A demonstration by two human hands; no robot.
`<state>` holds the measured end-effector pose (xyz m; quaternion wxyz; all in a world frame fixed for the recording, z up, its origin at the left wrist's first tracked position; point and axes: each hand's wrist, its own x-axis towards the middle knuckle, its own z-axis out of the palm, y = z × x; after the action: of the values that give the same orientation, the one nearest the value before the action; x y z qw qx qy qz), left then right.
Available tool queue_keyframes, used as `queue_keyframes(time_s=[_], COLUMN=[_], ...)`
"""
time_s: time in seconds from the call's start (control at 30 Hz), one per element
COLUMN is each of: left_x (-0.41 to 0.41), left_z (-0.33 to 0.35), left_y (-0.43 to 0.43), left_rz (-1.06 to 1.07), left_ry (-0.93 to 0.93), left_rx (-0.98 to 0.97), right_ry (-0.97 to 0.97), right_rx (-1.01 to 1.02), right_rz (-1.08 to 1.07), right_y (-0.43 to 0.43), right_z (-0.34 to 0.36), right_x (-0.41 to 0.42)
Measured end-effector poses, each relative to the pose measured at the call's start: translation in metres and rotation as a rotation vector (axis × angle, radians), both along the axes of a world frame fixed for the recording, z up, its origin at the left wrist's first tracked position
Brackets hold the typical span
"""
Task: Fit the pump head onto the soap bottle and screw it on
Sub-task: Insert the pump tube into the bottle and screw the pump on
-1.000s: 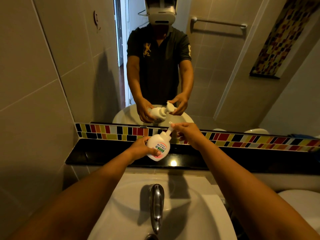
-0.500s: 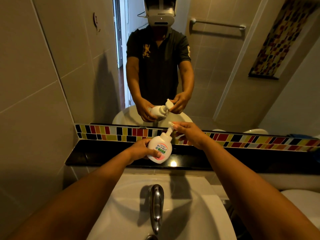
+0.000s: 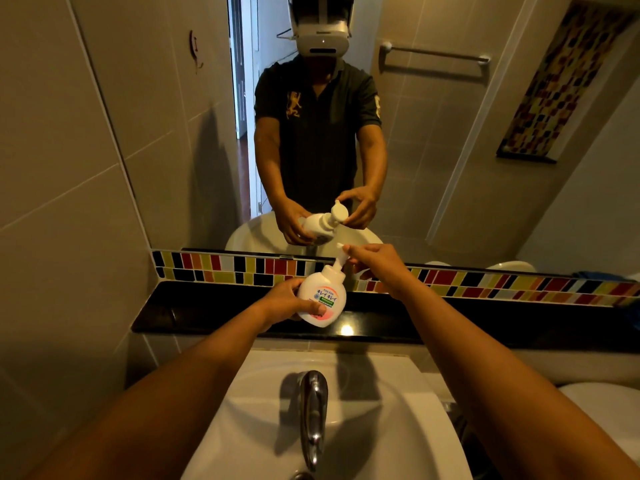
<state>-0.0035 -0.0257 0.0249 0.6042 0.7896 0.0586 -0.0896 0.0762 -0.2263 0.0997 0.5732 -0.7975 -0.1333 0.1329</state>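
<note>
A white soap bottle (image 3: 323,297) with a pink and green label is held tilted above the black ledge, its top leaning away to the right. My left hand (image 3: 289,301) grips its body from the left. The white pump head (image 3: 340,259) sits on the bottle's neck. My right hand (image 3: 375,261) has its fingertips at the top of the pump head; the mirror reflection shows the fingers curled beside the head's flat top. How far the collar is seated I cannot tell.
Below my arms are a white basin (image 3: 398,427) and its chrome tap (image 3: 313,410). A black ledge (image 3: 207,310) runs under a coloured tile strip (image 3: 485,282) and the mirror (image 3: 450,150). A toilet rim (image 3: 609,407) shows at the right.
The bottle has stayed in my left hand at nearly the same spot. My right hand has shifted slightly on the pump head, and the head's nozzle has turned a little.
</note>
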Motion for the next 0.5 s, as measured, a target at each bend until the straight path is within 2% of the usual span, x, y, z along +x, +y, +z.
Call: queue_keyframes(time_s=[0.5], left_x=[0.0032], left_z=[-0.005], left_y=[-0.0024], left_rz=[0.013], left_ry=[0.034], left_rx=[-0.035], right_ry=[0.022], right_rx=[0.022], right_rz=[0.054], right_y=[-0.0007], right_z=[-0.0052], right_x=[-0.0018])
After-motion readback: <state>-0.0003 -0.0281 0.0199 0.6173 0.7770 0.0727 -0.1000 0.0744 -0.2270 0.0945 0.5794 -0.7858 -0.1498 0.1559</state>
